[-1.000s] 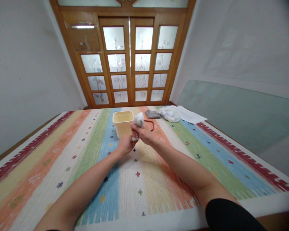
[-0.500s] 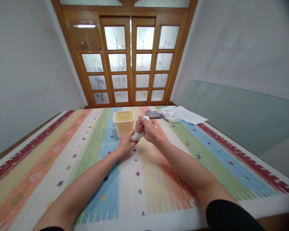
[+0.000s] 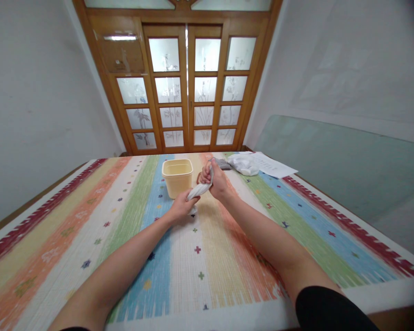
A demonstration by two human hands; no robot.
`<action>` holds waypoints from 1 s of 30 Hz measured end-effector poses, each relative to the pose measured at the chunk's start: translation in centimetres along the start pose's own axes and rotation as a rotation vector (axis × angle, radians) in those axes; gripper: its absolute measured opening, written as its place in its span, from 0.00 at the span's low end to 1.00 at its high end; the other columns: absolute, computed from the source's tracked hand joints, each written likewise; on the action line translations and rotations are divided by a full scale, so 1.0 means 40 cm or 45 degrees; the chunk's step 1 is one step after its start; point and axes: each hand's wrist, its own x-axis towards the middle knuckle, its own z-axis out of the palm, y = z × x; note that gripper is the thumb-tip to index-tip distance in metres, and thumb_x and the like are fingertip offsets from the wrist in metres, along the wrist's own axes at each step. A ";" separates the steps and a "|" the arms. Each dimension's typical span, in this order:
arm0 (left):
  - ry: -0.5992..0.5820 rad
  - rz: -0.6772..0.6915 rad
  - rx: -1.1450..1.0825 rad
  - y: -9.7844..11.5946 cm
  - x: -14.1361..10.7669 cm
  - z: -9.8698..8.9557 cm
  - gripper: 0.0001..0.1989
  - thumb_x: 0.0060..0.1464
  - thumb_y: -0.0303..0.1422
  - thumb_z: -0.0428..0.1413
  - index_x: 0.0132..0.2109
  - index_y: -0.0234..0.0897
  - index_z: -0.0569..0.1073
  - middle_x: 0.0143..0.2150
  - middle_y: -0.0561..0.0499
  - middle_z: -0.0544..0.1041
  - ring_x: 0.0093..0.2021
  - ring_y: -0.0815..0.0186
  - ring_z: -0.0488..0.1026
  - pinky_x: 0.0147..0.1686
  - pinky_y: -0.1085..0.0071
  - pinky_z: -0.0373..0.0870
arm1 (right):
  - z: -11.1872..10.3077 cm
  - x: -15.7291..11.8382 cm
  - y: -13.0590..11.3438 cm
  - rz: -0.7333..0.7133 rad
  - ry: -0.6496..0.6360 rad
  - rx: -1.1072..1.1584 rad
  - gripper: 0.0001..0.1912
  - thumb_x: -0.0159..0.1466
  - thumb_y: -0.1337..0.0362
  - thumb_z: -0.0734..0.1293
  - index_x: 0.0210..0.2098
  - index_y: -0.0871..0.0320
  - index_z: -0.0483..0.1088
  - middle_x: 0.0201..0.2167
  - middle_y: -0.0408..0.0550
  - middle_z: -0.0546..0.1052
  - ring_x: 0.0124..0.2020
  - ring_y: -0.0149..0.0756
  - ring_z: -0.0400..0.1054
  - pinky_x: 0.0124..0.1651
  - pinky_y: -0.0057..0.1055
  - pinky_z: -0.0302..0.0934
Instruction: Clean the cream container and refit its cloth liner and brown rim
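Observation:
A twisted white cloth (image 3: 200, 189) stretches between my two hands above the table. My left hand (image 3: 182, 207) is closed around its lower left end, and a bit of cloth hangs out below the fingers. Higher and to the right, my right hand (image 3: 214, 180) grips the other end in a fist. Just beyond my left hand stands a pale yellow plastic tub (image 3: 178, 177), upright, with its inside only partly visible. Behind my right hand lies a grey folded cloth (image 3: 224, 164), partly hidden by it.
A crumpled white plastic bag (image 3: 244, 164) and printed paper sheets (image 3: 274, 166) lie at the far right of the table. A striped, patterned tablecloth (image 3: 131, 257) covers the table. Beyond are wooden doors with glass panes (image 3: 189, 87); a pale green panel (image 3: 344, 170) leans along the right wall.
My hands have moved a little apart, and my right hand has turned. More of the white cloth now shows between them, visibly twisted.

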 end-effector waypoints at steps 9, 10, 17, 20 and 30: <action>-0.043 0.032 0.048 -0.008 0.002 -0.002 0.08 0.62 0.37 0.56 0.39 0.36 0.71 0.32 0.54 0.72 0.33 0.67 0.69 0.35 0.72 0.63 | -0.025 0.015 0.003 0.021 0.100 0.039 0.28 0.70 0.47 0.66 0.21 0.54 0.55 0.13 0.33 0.50 0.14 0.24 0.38 0.17 0.23 0.41; -0.042 0.050 0.076 -0.008 0.002 -0.002 0.08 0.62 0.36 0.55 0.38 0.36 0.71 0.33 0.53 0.73 0.34 0.66 0.69 0.36 0.72 0.63 | -0.024 0.014 0.003 0.025 0.098 0.042 0.28 0.70 0.48 0.66 0.21 0.54 0.54 0.12 0.33 0.50 0.14 0.24 0.37 0.17 0.23 0.40; -0.057 0.128 0.277 0.005 -0.003 -0.005 0.09 0.67 0.37 0.52 0.41 0.36 0.72 0.35 0.52 0.75 0.37 0.63 0.71 0.39 0.70 0.62 | -0.021 0.015 0.003 0.064 0.142 0.042 0.29 0.71 0.48 0.65 0.21 0.54 0.51 0.12 0.32 0.49 0.14 0.23 0.37 0.16 0.23 0.39; -0.066 0.114 0.420 0.009 -0.007 -0.008 0.11 0.68 0.37 0.51 0.43 0.37 0.73 0.36 0.50 0.76 0.36 0.62 0.71 0.38 0.69 0.63 | -0.024 0.016 0.002 0.084 0.151 0.068 0.29 0.71 0.47 0.65 0.22 0.54 0.51 0.12 0.32 0.49 0.14 0.24 0.37 0.16 0.22 0.40; 0.031 0.014 0.534 0.016 -0.008 -0.019 0.11 0.67 0.32 0.48 0.47 0.38 0.75 0.39 0.48 0.78 0.39 0.60 0.73 0.43 0.68 0.65 | -0.025 0.013 0.023 0.103 0.152 0.099 0.21 0.65 0.44 0.70 0.30 0.54 0.64 0.22 0.40 0.70 0.20 0.31 0.63 0.24 0.28 0.60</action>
